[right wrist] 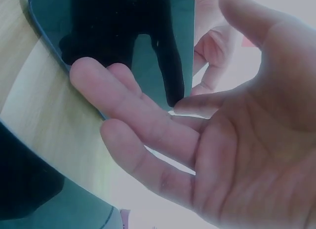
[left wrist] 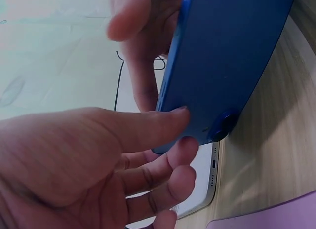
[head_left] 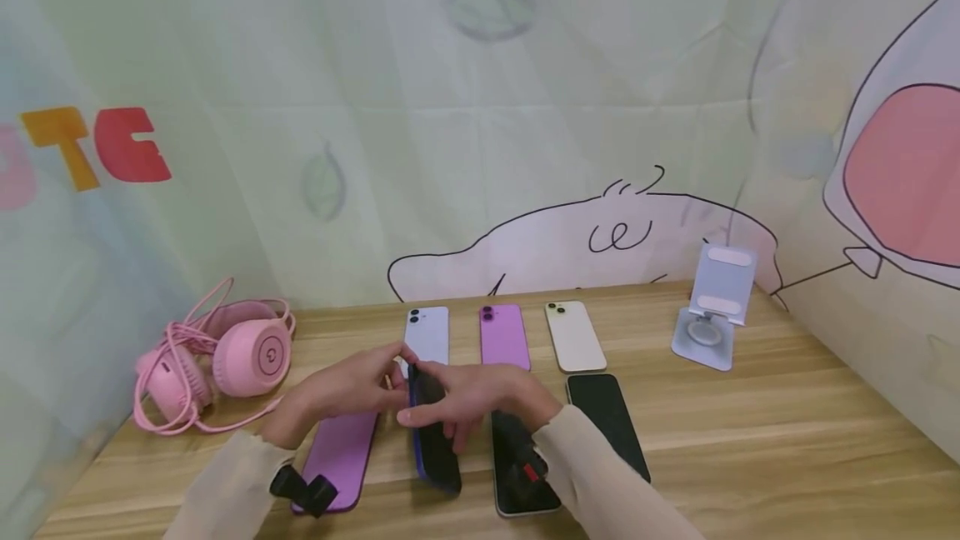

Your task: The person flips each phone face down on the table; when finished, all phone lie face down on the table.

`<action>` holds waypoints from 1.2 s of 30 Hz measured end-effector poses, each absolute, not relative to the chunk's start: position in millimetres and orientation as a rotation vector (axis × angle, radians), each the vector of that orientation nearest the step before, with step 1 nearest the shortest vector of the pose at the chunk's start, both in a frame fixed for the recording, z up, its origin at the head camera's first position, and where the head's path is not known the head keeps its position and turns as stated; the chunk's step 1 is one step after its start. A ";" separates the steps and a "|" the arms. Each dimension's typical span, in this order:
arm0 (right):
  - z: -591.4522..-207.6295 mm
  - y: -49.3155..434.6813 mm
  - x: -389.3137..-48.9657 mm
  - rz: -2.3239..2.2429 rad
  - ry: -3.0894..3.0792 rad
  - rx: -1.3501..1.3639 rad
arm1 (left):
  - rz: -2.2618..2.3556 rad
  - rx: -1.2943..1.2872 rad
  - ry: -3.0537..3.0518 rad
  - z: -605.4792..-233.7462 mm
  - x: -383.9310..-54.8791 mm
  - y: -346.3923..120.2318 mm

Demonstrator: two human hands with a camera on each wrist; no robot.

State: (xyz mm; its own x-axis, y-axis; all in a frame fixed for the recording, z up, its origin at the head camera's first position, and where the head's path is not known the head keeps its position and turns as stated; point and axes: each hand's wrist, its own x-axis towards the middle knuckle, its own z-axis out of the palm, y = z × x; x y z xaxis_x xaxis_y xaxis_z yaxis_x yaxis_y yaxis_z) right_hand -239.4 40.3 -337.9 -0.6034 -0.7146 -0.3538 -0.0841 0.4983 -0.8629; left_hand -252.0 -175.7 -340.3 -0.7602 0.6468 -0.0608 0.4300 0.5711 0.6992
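A blue smartphone [head_left: 438,444] is held tilted on its edge above the middle of the table, its dark screen turned to the right. My left hand [head_left: 363,380] pinches its upper corner, the thumb on the blue back near the camera bump in the left wrist view. From the other side my right hand [head_left: 483,390] touches the phone; its fairly straight fingers [right wrist: 133,105] lie in front of the screen and along the edge. The right thumb stands apart from the phone. Under the left wrist lies a purple phone [head_left: 341,461]. Beneath the right forearm lies a dark-screened phone [head_left: 517,486].
Behind the hands lie a pale blue phone [head_left: 427,332], a pink-purple phone [head_left: 504,336] and a cream phone [head_left: 576,338], backs up. Another dark-screened phone [head_left: 611,419] lies right. Pink headphones [head_left: 251,357] with coiled cable sit left; a folding stand [head_left: 720,290] is back right.
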 end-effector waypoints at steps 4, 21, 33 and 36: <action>-337.6 40.2 -238.9 -1.123 2.018 -0.647 | 0.985 0.892 2.522 -340.2 -250.7 -173.9; -354.3 26.0 -233.5 -0.810 2.274 -0.840 | 1.066 0.744 2.388 -344.9 -249.1 -166.2; -352.2 28.4 -237.0 -0.768 2.436 -0.677 | 1.020 0.724 2.462 -342.9 -248.7 -169.8; -350.4 28.9 -237.5 -0.821 2.437 -0.645 | 1.034 0.733 2.464 -342.9 -249.4 -171.6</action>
